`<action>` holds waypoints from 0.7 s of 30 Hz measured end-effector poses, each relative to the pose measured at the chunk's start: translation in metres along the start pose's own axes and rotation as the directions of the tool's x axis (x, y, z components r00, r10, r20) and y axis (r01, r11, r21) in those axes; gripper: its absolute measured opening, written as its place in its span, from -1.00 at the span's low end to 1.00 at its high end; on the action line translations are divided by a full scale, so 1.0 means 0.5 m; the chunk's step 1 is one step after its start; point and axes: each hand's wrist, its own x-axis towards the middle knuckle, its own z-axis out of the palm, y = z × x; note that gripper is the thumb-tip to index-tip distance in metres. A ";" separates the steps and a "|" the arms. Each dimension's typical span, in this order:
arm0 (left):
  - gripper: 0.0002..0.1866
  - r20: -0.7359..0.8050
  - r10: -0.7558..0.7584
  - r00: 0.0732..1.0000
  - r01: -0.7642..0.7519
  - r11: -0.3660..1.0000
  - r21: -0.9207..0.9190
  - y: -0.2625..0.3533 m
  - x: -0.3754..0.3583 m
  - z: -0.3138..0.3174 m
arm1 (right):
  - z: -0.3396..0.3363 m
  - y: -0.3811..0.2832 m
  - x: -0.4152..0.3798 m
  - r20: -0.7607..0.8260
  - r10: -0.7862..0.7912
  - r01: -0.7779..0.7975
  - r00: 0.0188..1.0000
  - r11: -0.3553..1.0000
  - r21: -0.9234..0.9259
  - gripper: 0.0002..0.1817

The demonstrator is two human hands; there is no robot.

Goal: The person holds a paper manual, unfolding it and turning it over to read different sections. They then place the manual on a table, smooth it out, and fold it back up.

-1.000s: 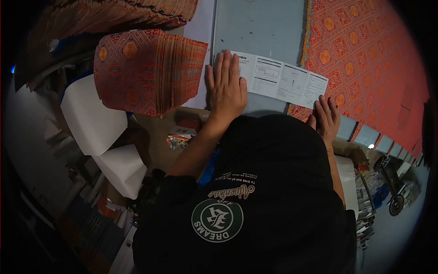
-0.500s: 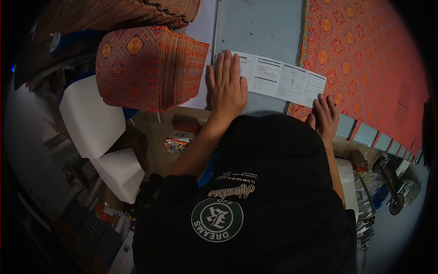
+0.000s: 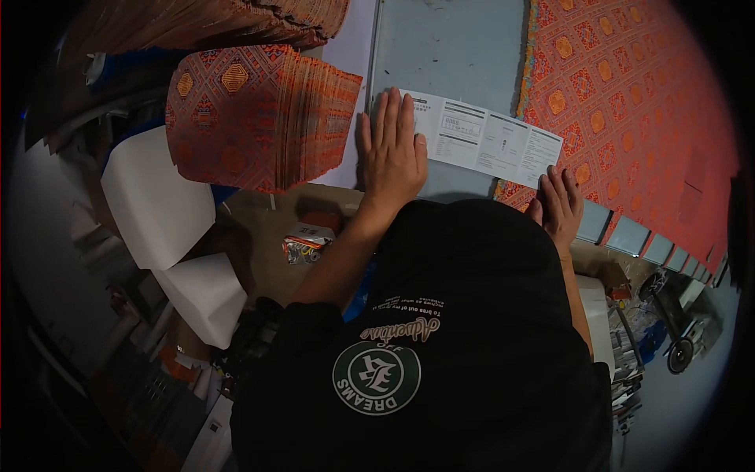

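Observation:
A printed paper leaflet [image 3: 472, 141] with several panels lies unfolded on the grey tabletop [image 3: 448, 47], its right end over the edge of the orange patterned fabric [image 3: 621, 102]. My left hand [image 3: 393, 161] rests flat across the leaflet's left end, fingers stretched out and pointing away from me. At the lower right corner of the leaflet is my right hand [image 3: 560, 206], its fingers extended and slightly bent, the fingertips touching or just beside the paper's edge. Neither hand grasps anything.
Left of my left hand stands a thick stack of orange patterned pieces [image 3: 259, 118]; another stack [image 3: 212, 31] lies behind it. White curved panels [image 3: 161, 200] are at the lower left. Below the table edge sits a small printed package [image 3: 307, 240]. A wheel [image 3: 681, 354] is at the lower right.

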 end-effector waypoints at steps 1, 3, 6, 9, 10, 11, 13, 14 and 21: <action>-0.34 -0.003 0.002 1.000 -0.002 1.000 0.003 0.000 0.000 0.000 | 0.000 0.000 0.000 0.004 0.006 -0.006 1.000 1.000 -0.002 -0.58; -0.33 -0.005 0.006 1.000 -0.006 1.000 0.007 0.001 0.001 0.000 | 0.003 0.002 -0.002 -0.003 0.001 -0.001 1.000 1.000 -0.001 -0.58; -0.33 -0.008 0.007 1.000 -0.007 1.000 0.007 0.001 0.001 0.000 | 0.002 0.002 -0.001 -0.006 0.000 0.000 1.000 1.000 0.004 -0.58; -0.33 0.002 0.004 1.000 -0.004 1.000 0.011 0.000 0.001 0.001 | 0.002 0.003 -0.002 0.004 0.007 -0.007 1.000 1.000 0.006 -0.57; -0.33 0.002 0.003 1.000 -0.003 1.000 0.016 0.000 0.001 0.001 | 0.002 0.004 -0.003 0.009 0.008 -0.008 1.000 1.000 0.005 -0.57; -0.33 0.003 0.002 1.000 -0.002 1.000 0.020 0.000 0.000 0.002 | 0.001 0.004 -0.004 0.009 0.009 -0.009 1.000 1.000 0.005 -0.57; -0.34 0.003 0.004 1.000 -0.004 1.000 0.023 0.000 0.001 0.001 | 0.001 0.004 -0.004 0.015 0.014 -0.014 1.000 1.000 0.008 -0.57; -0.34 0.001 0.005 1.000 -0.006 1.000 0.025 0.000 0.001 0.001 | 0.002 0.005 -0.005 0.015 0.015 -0.015 1.000 1.000 0.008 -0.57; -0.34 0.006 0.005 1.000 -0.005 0.999 0.033 0.003 0.001 -0.002 | 0.004 0.007 -0.005 0.000 0.000 0.000 1.000 1.000 0.002 -0.56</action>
